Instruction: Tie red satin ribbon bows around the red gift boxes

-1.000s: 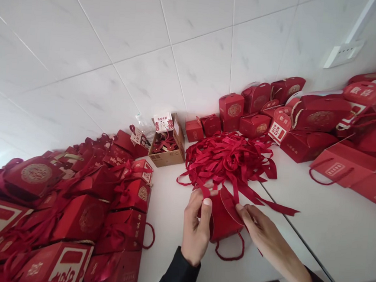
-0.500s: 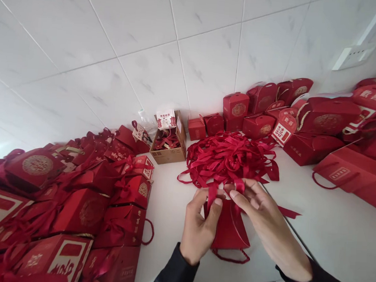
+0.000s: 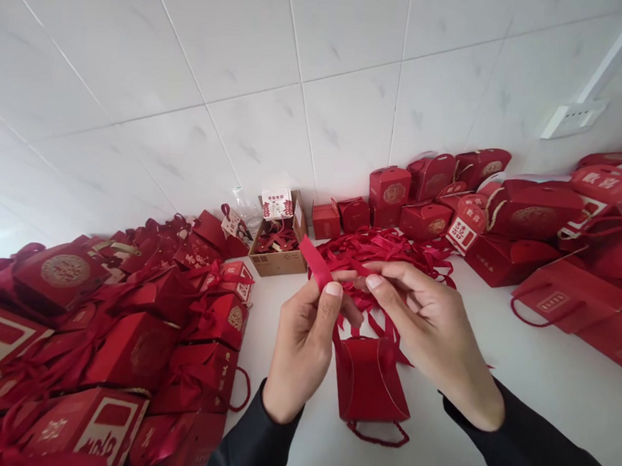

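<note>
My left hand [image 3: 302,340] is raised over the white table [image 3: 547,374] and pinches one end of a red ribbon [image 3: 315,262] between thumb and fingers. My right hand [image 3: 422,328] is closed on the same ribbon just to the right, its fingers curled. Below both hands a small red gift box [image 3: 369,377] with a cord handle lies on the table. A loose pile of red ribbons [image 3: 396,250] sits just beyond the hands.
Stacked red gift boxes with ribbons [image 3: 119,340] fill the left side. A cardboard box [image 3: 281,241] stands by the tiled wall. More red boxes and bags [image 3: 533,214] line the back and right. A wall socket [image 3: 573,117] is at upper right.
Both hands lifted off the small red box and pulled a ribbon up from the pile; the box now lies untouched below them. The camera tilted slightly downward.
</note>
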### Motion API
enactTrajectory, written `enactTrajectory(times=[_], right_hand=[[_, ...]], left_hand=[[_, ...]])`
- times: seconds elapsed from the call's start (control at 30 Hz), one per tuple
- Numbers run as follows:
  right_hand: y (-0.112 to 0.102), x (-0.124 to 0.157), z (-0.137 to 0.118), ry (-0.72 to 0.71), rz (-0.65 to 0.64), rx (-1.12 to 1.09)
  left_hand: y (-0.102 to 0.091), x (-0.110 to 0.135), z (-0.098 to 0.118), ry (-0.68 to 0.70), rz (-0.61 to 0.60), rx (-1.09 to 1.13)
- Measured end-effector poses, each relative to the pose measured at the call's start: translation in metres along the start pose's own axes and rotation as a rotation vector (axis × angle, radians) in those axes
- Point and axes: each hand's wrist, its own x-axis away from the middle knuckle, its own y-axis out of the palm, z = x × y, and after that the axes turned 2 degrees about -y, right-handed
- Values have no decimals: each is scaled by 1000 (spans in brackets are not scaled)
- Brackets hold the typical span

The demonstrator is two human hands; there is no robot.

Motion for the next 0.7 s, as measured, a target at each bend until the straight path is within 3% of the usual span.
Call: enactTrajectory(times=[0.13, 0.27, 0.37, 0.47, 0.57, 0.7], right_hand=[[-7, -4, -12, -24, 46, -24], [-10, -9, -30, -99, 61, -22], [-10, -13, -37, -220, -84, 17], [-13, -16, -34, -305, -323, 86], [-20, -17, -25, -149, -449, 186], [-35, -15, -17, 53, -458, 254]], left_hand=[[0, 3, -1, -77, -14, -33], [4, 8, -3, -153, -136, -77], [8, 13, -2, -152, -267, -126], [8, 12, -1, -171, -326, -144], [4, 9, 0, -214, -333, -62], [-3, 8, -1, -337, -332, 39]])
